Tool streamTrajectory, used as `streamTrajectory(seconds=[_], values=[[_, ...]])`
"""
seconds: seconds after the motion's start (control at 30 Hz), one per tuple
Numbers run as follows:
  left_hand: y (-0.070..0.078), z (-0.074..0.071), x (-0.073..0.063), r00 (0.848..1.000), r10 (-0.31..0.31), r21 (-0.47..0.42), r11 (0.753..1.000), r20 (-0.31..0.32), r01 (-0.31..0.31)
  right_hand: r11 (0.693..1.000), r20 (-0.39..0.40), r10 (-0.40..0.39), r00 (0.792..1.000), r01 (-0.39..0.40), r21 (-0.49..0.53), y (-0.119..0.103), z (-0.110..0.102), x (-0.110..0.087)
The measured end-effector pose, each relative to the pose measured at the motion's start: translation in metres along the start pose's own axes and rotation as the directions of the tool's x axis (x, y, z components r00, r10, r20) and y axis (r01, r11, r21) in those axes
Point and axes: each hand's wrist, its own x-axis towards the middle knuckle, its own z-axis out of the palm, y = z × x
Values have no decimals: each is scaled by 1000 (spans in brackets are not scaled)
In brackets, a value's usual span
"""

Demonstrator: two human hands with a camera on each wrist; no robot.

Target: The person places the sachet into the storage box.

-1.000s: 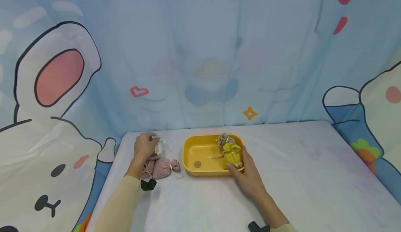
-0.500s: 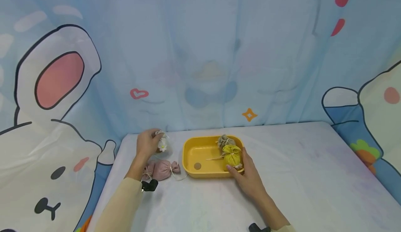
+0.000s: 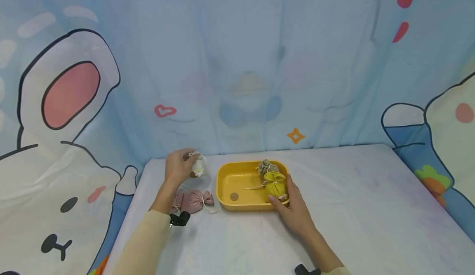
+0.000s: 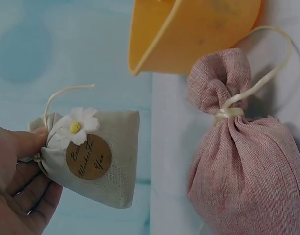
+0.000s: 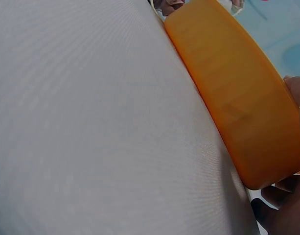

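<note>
My left hand (image 3: 179, 165) pinches the gathered neck of a cream drawstring sachet (image 4: 115, 161), held up off the table. A white daisy (image 4: 77, 126) and a round brown label with script sit on the sachet's front. Below that hand lie two pink sachets, the nearer-to-tray one (image 3: 193, 200) tied with pale cord; the other is partly hidden by the wrist. My right hand (image 3: 295, 209) grips the right end of a yellow tray (image 3: 230, 205), thumb at the front rim. Inside the tray's right side are a yellow sachet (image 3: 275, 185) and a grey-green sachet (image 3: 267, 166).
A small round brownish disc (image 3: 233, 196) shows on the tray floor at its front left. The pale cloth-covered table (image 3: 363, 209) meets a blue cartoon-print curtain (image 3: 237, 60) behind. A pale cord from the pink sachet runs toward the tray's left end.
My left hand has lifted the cream sachet off the pink ones and carried it up and rightward toward the tray. The right hand and tray have stayed put.
</note>
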Motion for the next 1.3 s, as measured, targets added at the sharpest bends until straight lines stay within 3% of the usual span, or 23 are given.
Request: streamTrajectory(seconds=[0.37,0.8,0.97,1.3], values=[[14,0,4,998,-22,-176,984,-66,10,1000,1,-7,1000,7,5,-4,1,1],[29,8,6,994,83,-216,972,-69,-96,1000,0,4,1000,-4,0,-6,1,1],[37,16,6,991,131,-262,955,-36,-136,1000,0,3,1000,-3,7,-7,0,0],[49,27,4,989,142,-301,945,32,-126,1000,-11,-22,1000,22,12,-6,3,-2]])
